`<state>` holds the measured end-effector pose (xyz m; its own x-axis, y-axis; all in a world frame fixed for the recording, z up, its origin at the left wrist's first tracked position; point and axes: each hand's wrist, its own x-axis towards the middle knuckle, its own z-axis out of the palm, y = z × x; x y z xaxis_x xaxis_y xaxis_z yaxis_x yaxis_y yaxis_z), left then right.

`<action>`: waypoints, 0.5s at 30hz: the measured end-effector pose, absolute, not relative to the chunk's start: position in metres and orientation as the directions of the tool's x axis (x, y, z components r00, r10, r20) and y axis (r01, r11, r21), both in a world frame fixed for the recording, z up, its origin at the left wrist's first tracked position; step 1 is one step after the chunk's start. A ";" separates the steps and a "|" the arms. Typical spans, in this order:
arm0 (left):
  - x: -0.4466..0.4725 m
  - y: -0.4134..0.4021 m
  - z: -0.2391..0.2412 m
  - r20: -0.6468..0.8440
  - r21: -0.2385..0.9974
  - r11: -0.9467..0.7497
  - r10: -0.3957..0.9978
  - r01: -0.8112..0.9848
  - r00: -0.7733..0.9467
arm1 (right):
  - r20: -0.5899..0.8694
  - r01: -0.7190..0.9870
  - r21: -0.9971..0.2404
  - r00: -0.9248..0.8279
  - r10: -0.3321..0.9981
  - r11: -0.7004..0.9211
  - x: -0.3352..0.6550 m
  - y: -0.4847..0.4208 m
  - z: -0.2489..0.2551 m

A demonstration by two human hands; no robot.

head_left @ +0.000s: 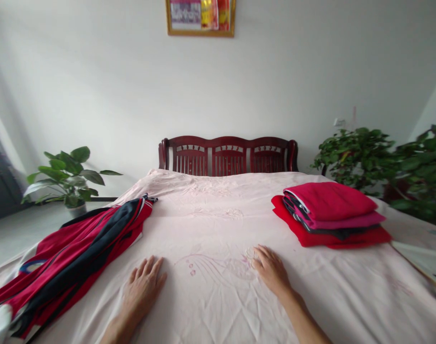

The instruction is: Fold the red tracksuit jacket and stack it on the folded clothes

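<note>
My left hand [142, 285] lies flat on the pale pink bedsheet [218, 224], fingers stretched out, holding nothing. My right hand [270, 268] also rests palm down on the sheet, fingers extended over the embroidered pattern, empty. To the left of my left hand lies a loose heap of red, dark blue and white garments [70, 260]. Beyond my right hand, to the right, sits a stack of folded red and pink clothes [328, 215].
A dark red wooden bench back [228, 155] stands at the bed's far end against a white wall. Potted plants stand at the left [69, 179] and right [357, 155]. A framed picture [200, 16] hangs above.
</note>
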<state>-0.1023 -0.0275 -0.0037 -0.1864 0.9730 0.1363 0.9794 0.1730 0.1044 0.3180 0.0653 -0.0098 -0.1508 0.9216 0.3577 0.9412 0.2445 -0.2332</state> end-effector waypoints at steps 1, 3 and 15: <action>-0.102 -0.027 -0.003 0.126 0.098 0.177 0.974 0.979 -0.189 | 0.355 0.942 -0.230 -0.151 0.923 0.243 0.318 0.065 -0.010; -0.100 -0.027 -0.001 0.105 0.081 0.189 0.975 0.979 -0.197 | 0.347 0.945 -0.224 -0.152 0.925 0.239 0.318 0.066 -0.010; -0.099 -0.028 0.001 0.090 0.046 0.195 0.976 0.980 -0.198 | 0.397 0.940 -0.224 -0.155 0.905 0.259 0.321 0.070 -0.019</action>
<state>-0.0987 -0.0284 0.0006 -0.1984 0.9760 0.0902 0.9797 0.1949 0.0464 0.3206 0.0700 -0.0192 -0.1546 0.9048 0.3968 0.9396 0.2588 -0.2240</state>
